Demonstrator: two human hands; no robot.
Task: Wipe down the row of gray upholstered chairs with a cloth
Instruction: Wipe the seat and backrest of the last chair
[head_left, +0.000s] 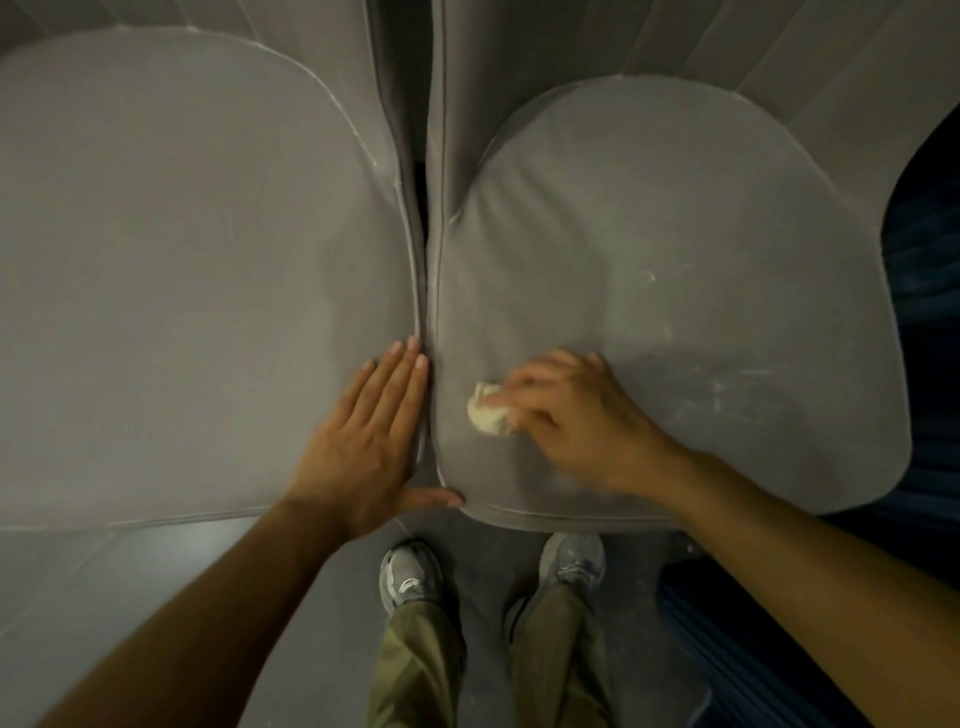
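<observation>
Two gray upholstered chair seats fill the view side by side, the left seat (182, 270) and the right seat (665, 249), with a narrow gap between them. My right hand (571, 415) holds a small crumpled pale cloth (485, 414) and presses it on the front left part of the right seat. My left hand (371, 436) lies flat with straight fingers on the right edge of the left seat, its thumb reaching across to the front corner of the right seat. Whitish dusty marks show on the right seat near its right side.
The gray chair backs (519, 78) rise behind the seats. My two feet in gray sneakers (410, 577) stand on a gray floor just in front of the seats. A dark blue ribbed surface (924, 260) lies to the right of the right chair.
</observation>
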